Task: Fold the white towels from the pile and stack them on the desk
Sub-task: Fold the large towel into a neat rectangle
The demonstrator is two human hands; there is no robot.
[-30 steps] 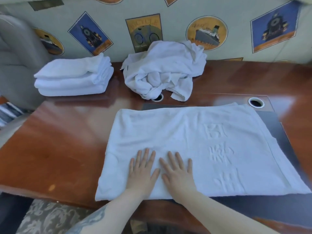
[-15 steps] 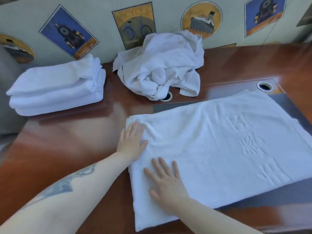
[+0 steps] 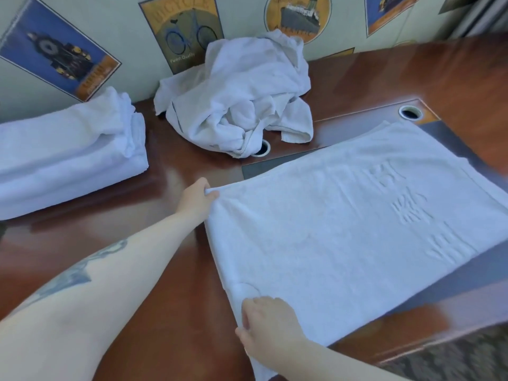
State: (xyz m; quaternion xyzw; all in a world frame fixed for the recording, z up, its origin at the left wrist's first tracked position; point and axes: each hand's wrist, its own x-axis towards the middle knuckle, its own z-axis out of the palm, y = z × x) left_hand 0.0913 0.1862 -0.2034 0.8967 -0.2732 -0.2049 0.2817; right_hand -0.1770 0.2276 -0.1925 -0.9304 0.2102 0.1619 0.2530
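Where the flat towel point(image 3: 343, 229) lies: spread on the desk point(image 3: 154, 284), partly over a dark inset panel point(image 3: 258, 169); its long axis runs from the near-left edge toward the far right, where the frame cuts it off.
Embossing: raised characters on the right half — not legible.
Left hand point(image 3: 196, 199): at the towel's far-left corner, fingers curled and pinching the corner cloth; fingertips hidden by the fold.
Right hand point(image 3: 266, 325): at the near-left corner, fingers curled round the towel's edge, cloth bunched just above the knuckles.
Pile point(image 3: 236, 105): crumpled white towels at the back of the desk against the wall, apart from the flat towel; one hanging flap partly covers a round cable grommet point(image 3: 261, 148).
Stack point(image 3: 68, 158): folded towels at the far left, cut off by the frame edge — the count cannot be told.
Second grommet point(image 3: 410, 113): just beyond the towel's far edge.
Wall point(image 3: 129, 56): printed with poster motifs, a bicycle point(image 3: 189, 37) and a ship point(image 3: 298, 15) among them.
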